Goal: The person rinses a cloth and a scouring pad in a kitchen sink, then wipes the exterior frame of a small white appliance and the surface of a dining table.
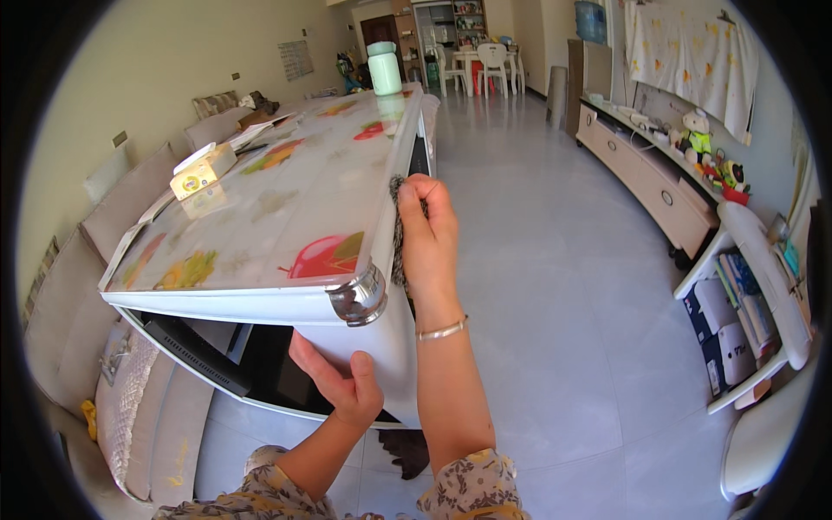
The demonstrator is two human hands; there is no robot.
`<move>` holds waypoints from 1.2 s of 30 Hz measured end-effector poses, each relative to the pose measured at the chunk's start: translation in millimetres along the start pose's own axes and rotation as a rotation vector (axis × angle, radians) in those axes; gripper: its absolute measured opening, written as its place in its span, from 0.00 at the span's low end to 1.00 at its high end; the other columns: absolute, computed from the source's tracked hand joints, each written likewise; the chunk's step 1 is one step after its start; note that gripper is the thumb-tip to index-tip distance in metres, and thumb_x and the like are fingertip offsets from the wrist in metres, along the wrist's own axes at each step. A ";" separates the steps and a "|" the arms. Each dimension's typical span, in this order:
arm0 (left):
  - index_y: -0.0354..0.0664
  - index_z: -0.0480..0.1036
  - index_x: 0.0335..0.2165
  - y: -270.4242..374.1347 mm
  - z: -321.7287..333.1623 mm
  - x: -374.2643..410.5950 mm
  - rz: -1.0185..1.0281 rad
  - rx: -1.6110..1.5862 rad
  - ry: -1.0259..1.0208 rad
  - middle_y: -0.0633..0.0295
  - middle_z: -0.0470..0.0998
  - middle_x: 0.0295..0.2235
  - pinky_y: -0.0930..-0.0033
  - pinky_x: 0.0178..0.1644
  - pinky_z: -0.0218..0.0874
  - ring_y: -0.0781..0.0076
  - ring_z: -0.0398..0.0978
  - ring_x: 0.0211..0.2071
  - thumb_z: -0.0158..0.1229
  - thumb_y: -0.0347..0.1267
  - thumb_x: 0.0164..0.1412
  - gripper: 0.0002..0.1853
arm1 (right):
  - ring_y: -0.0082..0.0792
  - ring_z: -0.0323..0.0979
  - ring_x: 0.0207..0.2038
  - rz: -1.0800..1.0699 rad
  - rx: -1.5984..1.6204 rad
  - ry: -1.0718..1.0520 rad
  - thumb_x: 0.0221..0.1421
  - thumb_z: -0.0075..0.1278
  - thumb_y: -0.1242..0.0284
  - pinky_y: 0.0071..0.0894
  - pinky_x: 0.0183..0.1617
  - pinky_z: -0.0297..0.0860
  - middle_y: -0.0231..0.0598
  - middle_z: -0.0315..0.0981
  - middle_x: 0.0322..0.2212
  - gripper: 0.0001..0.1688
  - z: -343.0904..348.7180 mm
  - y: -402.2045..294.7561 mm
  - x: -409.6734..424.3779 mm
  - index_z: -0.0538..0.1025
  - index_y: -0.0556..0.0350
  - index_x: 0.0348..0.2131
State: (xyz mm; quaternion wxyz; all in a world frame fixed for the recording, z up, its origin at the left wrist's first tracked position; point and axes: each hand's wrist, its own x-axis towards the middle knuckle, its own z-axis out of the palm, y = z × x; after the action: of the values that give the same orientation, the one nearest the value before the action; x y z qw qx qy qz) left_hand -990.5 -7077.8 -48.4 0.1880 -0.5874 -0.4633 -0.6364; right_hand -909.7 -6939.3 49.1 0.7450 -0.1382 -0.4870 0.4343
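Observation:
A white table [227, 299] with a fruit-patterned clear top cover stands before me, a shiny metal guard [359, 296] on its near right corner. My right hand [430, 240], with a bangle at the wrist, grips a dark grey knitted or mesh cloth [398, 240] against the table's right edge. Below the corner, my left hand [341, 380] rests against the table's white side, thumb up and fingers partly hidden at the dark opening. A tissue box [203, 170] lies on the left of the tabletop, and a pale green jar [384, 70] stands at its far end.
A beige sofa [133, 201] runs along the left. To the right stand a low TV cabinet [643, 162] bearing toys and a white shelf [757, 286] with books and boxes. White chairs [493, 62] surround a dining table at the back. A dark scalloped thing [406, 452] lies below the table.

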 end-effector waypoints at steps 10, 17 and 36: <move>0.29 0.41 0.60 11.1 1.5 4.2 0.001 -0.047 0.015 0.47 0.51 0.58 0.63 0.59 0.47 0.61 0.56 0.55 0.41 0.31 0.65 0.31 | 0.40 0.67 0.32 0.135 -0.290 0.241 0.52 0.49 0.80 0.30 0.38 0.65 0.43 0.68 0.28 0.03 -78.9 78.3 -186.5 0.69 0.60 0.28; 0.31 0.45 0.60 6.2 15.4 -1.0 -0.029 -0.122 0.060 0.51 0.56 0.55 0.68 0.57 0.50 0.67 0.59 0.52 0.40 0.32 0.66 0.28 | 0.40 0.68 0.38 0.119 -0.313 0.260 0.53 0.48 0.79 0.32 0.38 0.67 0.45 0.67 0.34 0.04 -86.4 62.9 -206.3 0.70 0.60 0.32; 0.33 0.51 0.57 3.7 14.8 -2.1 -0.051 -0.114 0.075 0.52 0.65 0.48 0.71 0.51 0.56 0.71 0.64 0.46 0.40 0.35 0.68 0.24 | 0.46 0.67 0.34 0.429 -0.481 0.272 0.54 0.48 0.73 0.37 0.41 0.65 0.48 0.67 0.29 0.08 -162.5 183.3 -274.3 0.70 0.62 0.31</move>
State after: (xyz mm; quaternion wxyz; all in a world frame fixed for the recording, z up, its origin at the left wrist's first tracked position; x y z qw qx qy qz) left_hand -978.6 -7068.3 -50.7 0.1550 -0.5608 -0.4337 -0.6880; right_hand -906.9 -7011.3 -311.5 0.6410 -0.4654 -0.4317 0.4314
